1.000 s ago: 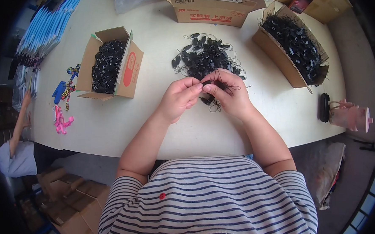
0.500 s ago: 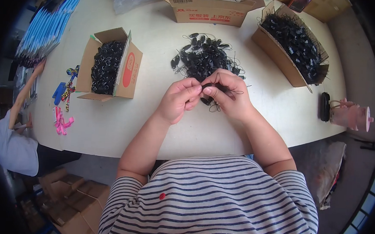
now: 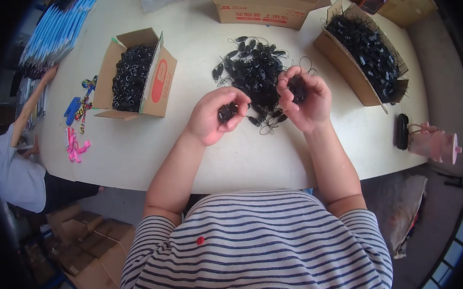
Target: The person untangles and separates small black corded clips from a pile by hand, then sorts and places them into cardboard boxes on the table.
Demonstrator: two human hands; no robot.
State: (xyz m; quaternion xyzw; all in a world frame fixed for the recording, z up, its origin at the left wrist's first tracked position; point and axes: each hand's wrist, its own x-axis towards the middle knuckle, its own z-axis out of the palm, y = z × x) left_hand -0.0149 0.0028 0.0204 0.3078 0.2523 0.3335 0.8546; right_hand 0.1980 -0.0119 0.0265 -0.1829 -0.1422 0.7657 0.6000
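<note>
Black, oblong, plastic-looking corded clips [image 3: 265, 94] form a loose pile [image 3: 240, 69]. Left of the pile, the left hand [image 3: 208, 114] curls its fingers around small black pieces [image 3: 226, 112]; at its right edge, the right hand's [image 3: 315, 104] fingers curl around corded clips. Probably light, stiff-bodied, limp-corded: grip bodies.

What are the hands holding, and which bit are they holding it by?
The left hand holds small black pieces within curled fingers; the right hand holds more black pieces likewise. Which part is gripped cannot be told.
</note>
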